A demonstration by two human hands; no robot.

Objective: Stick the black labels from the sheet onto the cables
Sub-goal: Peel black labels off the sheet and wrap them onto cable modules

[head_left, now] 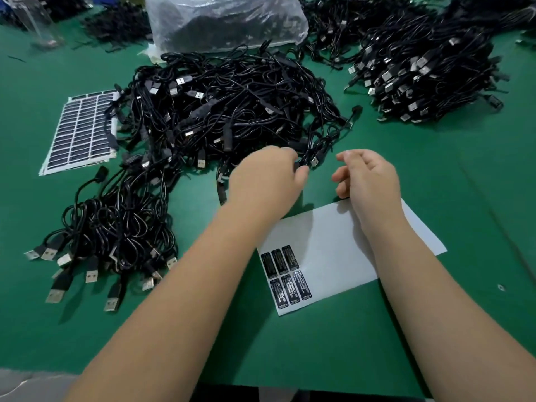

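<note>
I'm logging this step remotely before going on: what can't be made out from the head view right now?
- Left hand fingers: turned away at the cable, so the grip is only partly visible.
- Label sheet: both forearms cover part of it, so more labels could be hidden; six black labels show.
- Label print: too small to read fully.
- Plastic bag: cut by the top edge, contents hazy.
- Right hand: seemingly empty; any peeled label is undeterminable.

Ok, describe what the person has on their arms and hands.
Nothing is worn that the view shows. The left hand and right hand are bare: no gloves, rings or finger cots on the fingers. Both forearms are bare down to the frame's lower edge, with no sleeves, watch or wrist strap in view.
</note>
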